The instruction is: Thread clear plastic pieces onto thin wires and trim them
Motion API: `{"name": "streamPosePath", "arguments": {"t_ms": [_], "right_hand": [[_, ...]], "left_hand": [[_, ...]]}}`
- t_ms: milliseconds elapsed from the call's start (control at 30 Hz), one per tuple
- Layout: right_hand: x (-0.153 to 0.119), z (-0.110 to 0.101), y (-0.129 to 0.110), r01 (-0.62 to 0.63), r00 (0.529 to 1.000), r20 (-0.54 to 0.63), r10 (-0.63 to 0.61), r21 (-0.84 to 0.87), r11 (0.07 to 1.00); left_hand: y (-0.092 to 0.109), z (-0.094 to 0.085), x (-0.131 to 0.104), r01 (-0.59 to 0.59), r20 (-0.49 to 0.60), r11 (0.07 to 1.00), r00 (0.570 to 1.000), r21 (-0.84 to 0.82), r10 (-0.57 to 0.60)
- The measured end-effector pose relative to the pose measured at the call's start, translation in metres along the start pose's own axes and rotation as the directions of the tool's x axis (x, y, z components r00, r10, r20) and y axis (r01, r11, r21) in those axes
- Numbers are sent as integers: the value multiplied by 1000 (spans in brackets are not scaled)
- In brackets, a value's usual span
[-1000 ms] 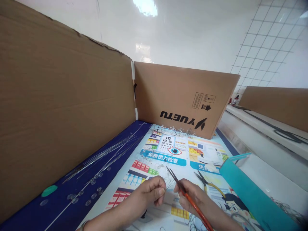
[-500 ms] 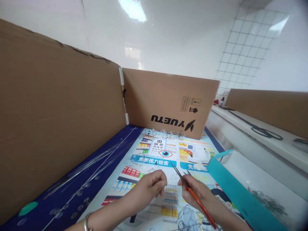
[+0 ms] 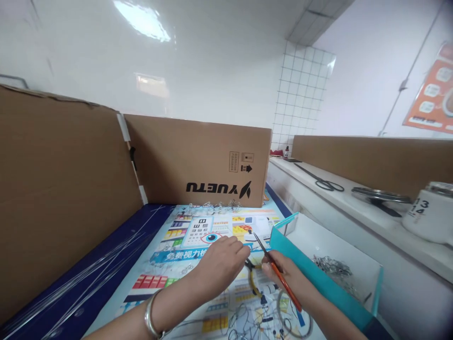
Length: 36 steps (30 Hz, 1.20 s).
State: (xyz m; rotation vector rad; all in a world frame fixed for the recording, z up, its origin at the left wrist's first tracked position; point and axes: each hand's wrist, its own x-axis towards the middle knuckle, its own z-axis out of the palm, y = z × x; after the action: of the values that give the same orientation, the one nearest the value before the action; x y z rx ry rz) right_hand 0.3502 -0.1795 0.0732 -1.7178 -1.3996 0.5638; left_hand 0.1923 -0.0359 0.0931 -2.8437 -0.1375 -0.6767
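Note:
My right hand (image 3: 283,271) is closed around orange-handled tweezers (image 3: 290,293), their dark pointed tips directed up and left. My left hand (image 3: 224,264), with a silver bangle at the wrist, has its fingers curled together, knuckles up. Whatever lies in its fingertips is hidden. Yellow-handled pliers (image 3: 252,279) show between the two hands, jaws close to the left fingertips and one handle reaching toward the right fingers. I cannot tell which hand, if either, touches them. Thin looped wires (image 3: 244,323) lie tangled on the printed mat (image 3: 166,269) below the hands.
A turquoise open box (image 3: 293,250) holding a heap of small wire pieces (image 3: 332,267) stands at right. Cardboard panels (image 3: 208,156) enclose the back and left. Long thin rods (image 3: 95,283) lie on the blue cloth. Scissors (image 3: 327,184) and a white mug (image 3: 428,212) sit on the ledge.
The view has swung right. My left hand has turned knuckles up and come nearer the right hand. The yellow-handled pliers now show between them. The tweezers stay in my right hand.

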Motion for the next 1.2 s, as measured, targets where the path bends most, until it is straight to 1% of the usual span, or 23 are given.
{"name": "streamPosePath", "arguments": {"t_ms": [67,167,333,533,700,867,967,1033,1100,1200], "right_hand": [[-3,-6,2,4,1000,-15,-4,25,1000],[-9,-14,6,5,1000,-19,-4,51,999],[-17,-24,13,18,998,-54,-14,87,996],[-20,-35,11,50,997,-64,-43,115,992],[-22,-42,12,84,996,-49,-77,165,983],[-23,-40,17,76,997,-38,-68,251,965],[-24,-38,16,68,997,-53,-56,271,960],[-23,-37,16,61,996,-79,-41,273,960],[-22,-36,18,68,993,-114,-38,277,958],[-19,-32,26,84,986,-165,-37,284,955]], "left_hand": [[3,-3,10,0,28,1000,1000,-3,0],[8,-7,22,30,58,999,998,-19,-28],[14,-11,40,40,84,997,996,-65,-34],[17,-11,57,48,119,991,992,-127,-33],[17,-12,67,131,170,967,981,-216,-95],[16,-15,72,201,235,928,963,-315,-129],[15,-17,74,220,255,890,959,-400,-122],[13,-16,75,228,260,848,959,-479,-111],[11,-13,77,255,277,777,955,-575,-108],[9,-5,83,312,331,638,939,-704,-95]]}}
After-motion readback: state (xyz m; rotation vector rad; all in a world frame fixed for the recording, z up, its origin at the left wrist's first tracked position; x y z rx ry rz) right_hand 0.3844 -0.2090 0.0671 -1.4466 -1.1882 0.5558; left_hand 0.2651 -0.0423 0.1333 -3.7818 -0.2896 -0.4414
